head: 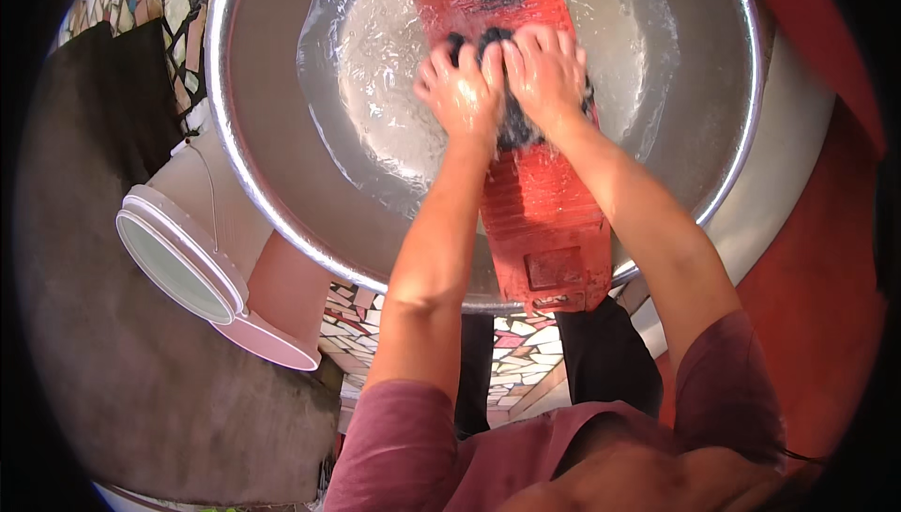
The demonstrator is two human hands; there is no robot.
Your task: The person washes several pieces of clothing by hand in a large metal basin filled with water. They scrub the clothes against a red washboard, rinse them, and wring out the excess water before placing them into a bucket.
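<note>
A wet black cloth (519, 125) lies bunched on the ribs of a red plastic washboard (545, 185). My left hand (466, 89) grips the cloth's left side, its fingers curled over it. Close beside it, my right hand (545, 72) presses on the right side of the cloth, slightly blurred. Much of the fabric is hidden beneath both hands. The board slants across a large round metal basin (271, 125), its near end resting over the rim towards me. Cloudy water (383, 82) surrounds its far part.
Left of the basin, a white plastic bucket (211, 181) with a wire handle and a pink bucket (288, 294) lie tilted on their sides. Mosaic stone paving (524, 350) shows below the basin. A pale rounded surface (781, 139) and a red surface (802, 287) lie to the right.
</note>
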